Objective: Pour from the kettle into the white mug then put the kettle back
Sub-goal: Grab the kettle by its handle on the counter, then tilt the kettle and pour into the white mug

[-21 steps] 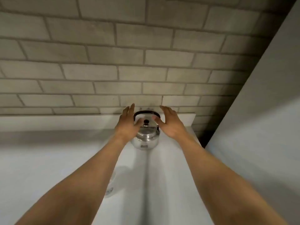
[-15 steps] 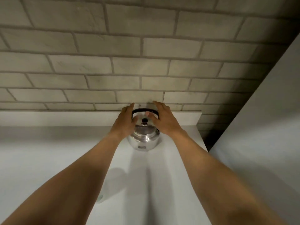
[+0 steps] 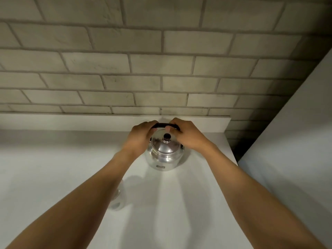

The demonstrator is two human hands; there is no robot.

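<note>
- The kettle (image 3: 165,155) stands upright just above the middle of the frame, on the white counter (image 3: 53,168) near the low ledge under the brick wall (image 3: 143,65).
- It is polished steel, stiff and probably slippery on the body, and heavy if filled; you are best off taking it by the black handle (image 3: 164,125) arched over the lid knob (image 3: 167,136).
- Your left hand (image 3: 142,136) is curled around the handle's left end, your right hand (image 3: 186,134) around its right end; both grip it.
- The white mug (image 3: 119,200) sits lower left of the kettle, mostly hidden behind your left forearm.
</note>
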